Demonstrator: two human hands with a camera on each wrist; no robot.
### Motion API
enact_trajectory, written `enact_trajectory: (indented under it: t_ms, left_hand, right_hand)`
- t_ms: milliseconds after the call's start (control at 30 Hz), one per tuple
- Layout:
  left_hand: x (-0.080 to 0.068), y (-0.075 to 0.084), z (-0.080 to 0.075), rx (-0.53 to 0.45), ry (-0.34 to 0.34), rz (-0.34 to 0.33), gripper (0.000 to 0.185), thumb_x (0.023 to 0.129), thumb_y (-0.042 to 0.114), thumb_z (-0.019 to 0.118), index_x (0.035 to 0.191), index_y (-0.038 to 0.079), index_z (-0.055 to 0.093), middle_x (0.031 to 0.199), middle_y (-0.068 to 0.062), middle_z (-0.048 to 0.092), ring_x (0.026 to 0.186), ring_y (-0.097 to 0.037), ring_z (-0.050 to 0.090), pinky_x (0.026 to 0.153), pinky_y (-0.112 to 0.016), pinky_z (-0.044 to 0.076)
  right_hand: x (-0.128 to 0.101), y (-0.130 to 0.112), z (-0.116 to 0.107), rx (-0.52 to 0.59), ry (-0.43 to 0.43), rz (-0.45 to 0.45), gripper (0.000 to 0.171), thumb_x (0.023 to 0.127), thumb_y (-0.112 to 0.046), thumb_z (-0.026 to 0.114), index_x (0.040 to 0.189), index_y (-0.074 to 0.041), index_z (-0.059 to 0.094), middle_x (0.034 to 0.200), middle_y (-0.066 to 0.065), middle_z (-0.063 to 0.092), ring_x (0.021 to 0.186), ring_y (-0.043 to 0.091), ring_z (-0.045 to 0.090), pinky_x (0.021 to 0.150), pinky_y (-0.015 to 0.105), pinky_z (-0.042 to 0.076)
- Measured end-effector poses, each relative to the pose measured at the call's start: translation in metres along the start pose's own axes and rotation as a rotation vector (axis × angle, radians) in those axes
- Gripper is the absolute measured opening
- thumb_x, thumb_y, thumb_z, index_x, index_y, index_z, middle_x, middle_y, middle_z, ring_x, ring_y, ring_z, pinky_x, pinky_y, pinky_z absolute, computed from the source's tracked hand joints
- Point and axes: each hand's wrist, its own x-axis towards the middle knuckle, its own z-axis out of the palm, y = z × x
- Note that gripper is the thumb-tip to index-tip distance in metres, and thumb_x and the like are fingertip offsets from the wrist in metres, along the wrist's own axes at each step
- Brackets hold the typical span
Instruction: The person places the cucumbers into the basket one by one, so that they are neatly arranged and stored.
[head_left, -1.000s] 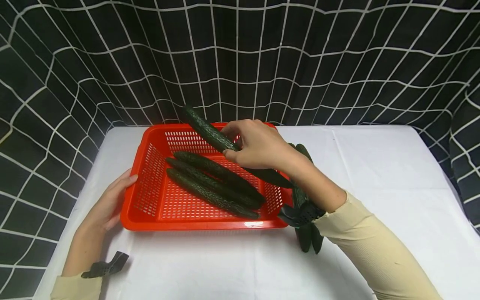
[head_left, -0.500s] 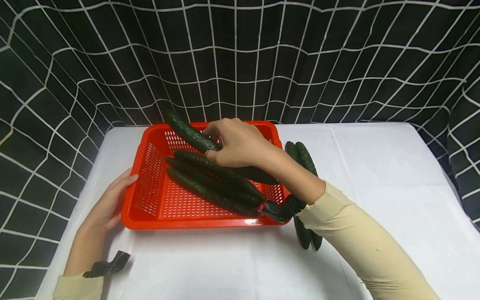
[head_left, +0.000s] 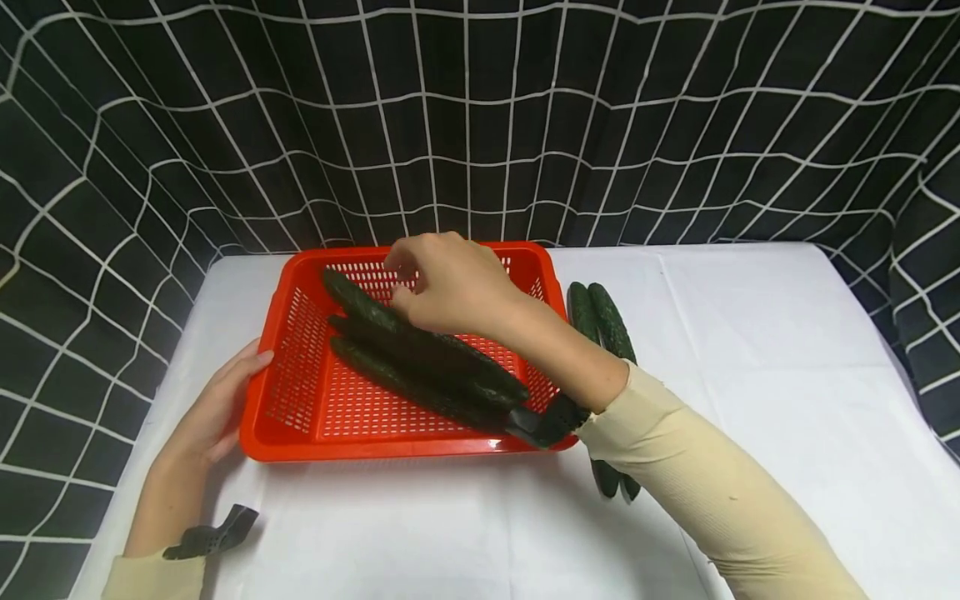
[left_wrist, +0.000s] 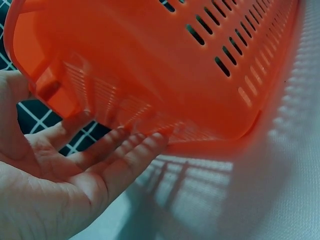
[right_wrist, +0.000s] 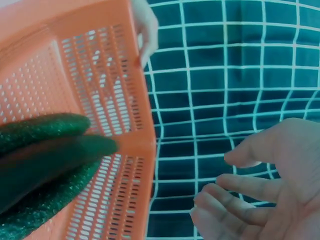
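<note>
A red slotted basket (head_left: 300, 446) sits on the white table and holds three long dark cucumbers (head_left: 420, 358) stacked side by side. My right hand (head_left: 435, 283) hovers just above their far ends with its fingers loosely spread. In the right wrist view the right hand (right_wrist: 260, 200) is empty, and the cucumbers (right_wrist: 45, 155) lie in the basket (right_wrist: 100, 85). My left hand (head_left: 217, 400) rests flat against the basket's left wall, fingers straight. The left wrist view shows the left hand (left_wrist: 75, 175) with its palm beside the basket (left_wrist: 150, 60).
Two more cucumbers (head_left: 607, 321) lie on the white tablecloth (head_left: 750, 350) just right of the basket, partly hidden under my right forearm. A black curtain with a white grid (head_left: 480, 125) hangs behind and along both sides.
My right hand carried a cucumber leftwards and down, laid it on the others in the basket and let go. The left hand has stayed put.
</note>
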Motion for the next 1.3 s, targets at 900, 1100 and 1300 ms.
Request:
enact_trajectory:
  t_ms: [900,1100,1300]
  left_hand:
    - [-0.003,0.000,-0.003,0.021,0.027,-0.008,0.059,0.112,0.033,0.042,0.166,0.017,0.026,0.129,0.012,0.068,0.111,-0.007,0.073,0.088,-0.032,0.066]
    - [-0.002,0.000,-0.003,0.001,0.004,0.002,0.056,0.113,0.032,0.042,0.165,0.017,0.027,0.130,0.010,0.068,0.111,-0.008,0.073,0.089,-0.032,0.066]
    - [0.001,0.001,0.001,-0.003,-0.004,0.007,0.057,0.113,0.033,0.043,0.165,0.016,0.027,0.131,0.009,0.067,0.112,-0.008,0.073,0.090,-0.033,0.066]
  right_hand:
    - [-0.053,0.071,-0.030,0.011,0.068,0.163,0.050,0.102,-0.037,0.066,0.146,-0.015,0.060,0.118,0.008,0.078,0.107,0.023,0.074,0.086,0.048,0.061]
    - [-0.063,0.081,-0.031,0.020,0.092,0.184,0.049,0.101,-0.034,0.067,0.146,-0.015,0.060,0.121,0.009,0.076,0.106,0.024,0.073,0.079,0.047,0.060]
    - [-0.076,0.098,-0.033,0.038,0.134,0.220,0.048,0.102,-0.033,0.066,0.144,-0.009,0.062,0.128,0.017,0.074,0.109,0.033,0.074,0.078,0.051,0.066]
